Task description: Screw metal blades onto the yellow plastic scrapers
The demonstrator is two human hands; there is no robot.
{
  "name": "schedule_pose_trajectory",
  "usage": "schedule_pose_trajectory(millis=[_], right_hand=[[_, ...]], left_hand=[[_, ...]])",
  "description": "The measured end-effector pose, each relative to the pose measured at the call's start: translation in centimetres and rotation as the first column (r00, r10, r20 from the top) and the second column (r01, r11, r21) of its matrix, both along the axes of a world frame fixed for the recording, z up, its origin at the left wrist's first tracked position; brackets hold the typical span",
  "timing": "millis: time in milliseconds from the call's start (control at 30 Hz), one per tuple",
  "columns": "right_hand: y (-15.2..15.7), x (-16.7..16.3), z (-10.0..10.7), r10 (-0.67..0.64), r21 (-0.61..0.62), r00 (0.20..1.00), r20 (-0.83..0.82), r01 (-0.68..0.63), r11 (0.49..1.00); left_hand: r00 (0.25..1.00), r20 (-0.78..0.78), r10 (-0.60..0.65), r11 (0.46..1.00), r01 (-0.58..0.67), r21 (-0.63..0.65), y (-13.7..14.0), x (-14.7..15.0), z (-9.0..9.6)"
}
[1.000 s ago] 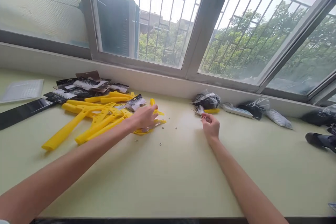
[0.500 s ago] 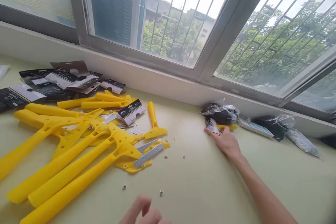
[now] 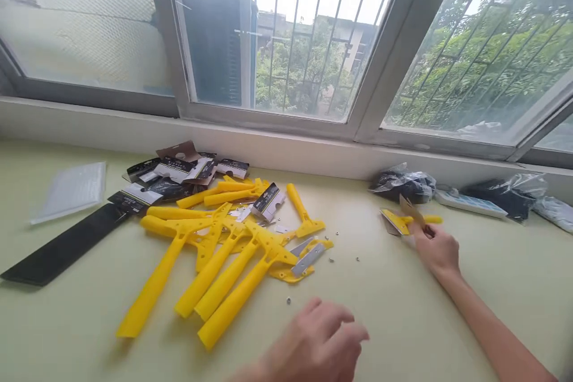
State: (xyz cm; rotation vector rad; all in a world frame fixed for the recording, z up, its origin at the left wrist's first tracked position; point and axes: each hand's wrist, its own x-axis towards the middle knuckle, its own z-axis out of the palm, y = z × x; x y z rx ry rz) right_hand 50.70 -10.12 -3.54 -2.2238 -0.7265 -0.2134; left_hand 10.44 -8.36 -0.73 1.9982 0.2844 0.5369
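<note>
My right hand (image 3: 437, 250) is closed around a small yellow scraper (image 3: 396, 221) with a silver blade edge, lifted at the right. A brown piece of card (image 3: 412, 212) sits against the scraper by my fingers. Low in the middle, my left hand (image 3: 320, 340) hovers over the table with loosely bent fingers apart, nothing visible in it. Left of centre lies a pile of long-handled yellow scrapers (image 3: 224, 271). Beside it are a short yellow scraper (image 3: 305, 215), a loose metal blade (image 3: 308, 259) and several small nuts (image 3: 289, 300).
Black-and-white header cards (image 3: 179, 167) are heaped by the wall. A flat black sleeve (image 3: 67, 242) and a clear plastic pack (image 3: 71, 191) lie at the left. Bagged black items (image 3: 403, 184) and a white strip (image 3: 472, 203) line the wall at the right, below the window.
My right hand has drawn back from the bagged item with the scraper and card. My left hand has come further into view from below. The camera view has shifted left.
</note>
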Motion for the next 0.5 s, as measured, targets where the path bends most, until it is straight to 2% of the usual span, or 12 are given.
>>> schedule_pose_trajectory(millis=[100, 200, 333, 367, 433, 500], right_hand=[[-2.9, -4.8, 0.8, 0.032, 0.164, 0.998, -0.062, -0.021, 0.986], [-6.3, -10.1, 1.1, 0.083, 0.287, 0.988, -0.127, -0.043, 0.957], [-9.5, -15.1, 0.7, 0.191, 0.39, 0.968, -0.161, -0.116, 0.913], [-10.0, -15.8, 0.6, 0.226, 0.403, 0.957, -0.183, -0.137, 0.905], [-10.8, -16.5, 0.4, 0.275, 0.421, 0.934, -0.227, -0.161, 0.893], [-11.3, -16.8, 0.2, 0.318, 0.445, 0.912, -0.26, -0.179, 0.878]], left_hand=[[0.981, 0.095, 0.167, 0.986, -0.164, -0.036, -0.4, -0.5, 0.8], [0.959, 0.057, 0.277, 0.951, -0.265, -0.159, -1.0, 2.3, 1.2], [0.963, 0.014, 0.271, 0.921, -0.255, -0.294, -1.7, 10.0, 2.2], [0.955, -0.029, 0.295, 0.894, -0.287, -0.344, -1.8, 11.8, 2.3], [0.952, -0.191, 0.238, 0.82, -0.302, -0.487, -1.7, 14.3, 2.1], [0.937, -0.278, 0.21, 0.782, -0.332, -0.527, -1.2, 15.3, 1.4]])
